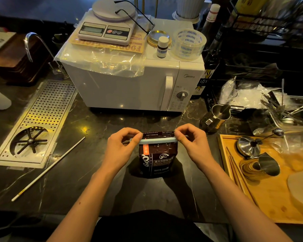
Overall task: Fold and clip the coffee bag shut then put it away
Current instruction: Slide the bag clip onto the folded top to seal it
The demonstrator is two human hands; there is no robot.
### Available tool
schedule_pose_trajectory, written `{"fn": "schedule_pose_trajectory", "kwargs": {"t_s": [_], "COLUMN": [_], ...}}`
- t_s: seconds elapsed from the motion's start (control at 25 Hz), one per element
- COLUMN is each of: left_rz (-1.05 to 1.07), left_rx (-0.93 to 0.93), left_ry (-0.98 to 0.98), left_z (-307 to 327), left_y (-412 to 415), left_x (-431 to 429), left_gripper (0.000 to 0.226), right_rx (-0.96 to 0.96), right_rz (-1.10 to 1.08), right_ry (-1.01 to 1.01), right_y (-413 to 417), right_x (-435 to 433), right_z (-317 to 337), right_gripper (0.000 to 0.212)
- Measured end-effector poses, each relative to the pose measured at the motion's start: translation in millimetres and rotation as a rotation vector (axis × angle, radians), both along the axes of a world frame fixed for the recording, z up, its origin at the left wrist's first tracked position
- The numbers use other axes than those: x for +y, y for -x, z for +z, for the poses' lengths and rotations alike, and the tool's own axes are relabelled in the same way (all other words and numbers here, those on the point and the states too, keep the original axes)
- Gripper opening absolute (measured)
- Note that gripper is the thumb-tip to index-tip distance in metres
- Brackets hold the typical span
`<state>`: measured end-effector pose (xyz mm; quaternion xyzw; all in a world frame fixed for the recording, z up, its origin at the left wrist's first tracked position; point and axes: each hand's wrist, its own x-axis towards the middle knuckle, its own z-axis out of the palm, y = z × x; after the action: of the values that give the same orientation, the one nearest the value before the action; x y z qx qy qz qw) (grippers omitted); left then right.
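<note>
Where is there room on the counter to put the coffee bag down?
Bare dark marble counter lies between the perforated metal drain grate, the white microwave and the dark coffee bag; only a thin white stick crosses its left part. The right is crowded: a steel pitcher, a wooden tray with metal tools, and plastic bags.

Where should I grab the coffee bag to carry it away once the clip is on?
Probably the dark body of the coffee bag below the pale blue clip, coming from the side. The bag stands upright on the counter, and the clip spans its folded top, where the left hand and right hand pinch the ends.
</note>
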<state>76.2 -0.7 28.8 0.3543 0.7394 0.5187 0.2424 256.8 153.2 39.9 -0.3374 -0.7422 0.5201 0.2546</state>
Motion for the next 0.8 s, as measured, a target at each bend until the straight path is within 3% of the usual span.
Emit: {"fn": "schedule_pose_trajectory", "kwargs": {"t_s": [0.08, 0.2, 0.48, 0.64, 0.8], "left_rz": [-0.001, -0.038, -0.147, -0.185, -0.176], "left_rx": [-0.138, -0.243, -0.274, -0.225, -0.190], "left_ry": [0.004, 0.032, 0.111, 0.163, 0.190], "left_z": [-5, -17, -39, -50, -54], "left_y": [-4, -10, -19, -16, -20], "left_x": [-3, -4, -7, -13, -11], "left_gripper": [0.021, 0.050, 0.074, 0.091, 0.095], "right_rx": [0.032, 0.050, -0.056, -0.098, -0.093], "right_rz": [0.019, 0.045, 0.077, 0.114, 0.120], "right_ry": [0.081, 0.147, 0.171, 0.137, 0.100], "right_y": [-4, -6, -10, -16, -18], "right_x": [-6, -12, -23, -29, -33], "right_z": [-6, -18, -47, -58, -64], "right_gripper": [0.019, 0.045, 0.089, 0.101, 0.106]}}
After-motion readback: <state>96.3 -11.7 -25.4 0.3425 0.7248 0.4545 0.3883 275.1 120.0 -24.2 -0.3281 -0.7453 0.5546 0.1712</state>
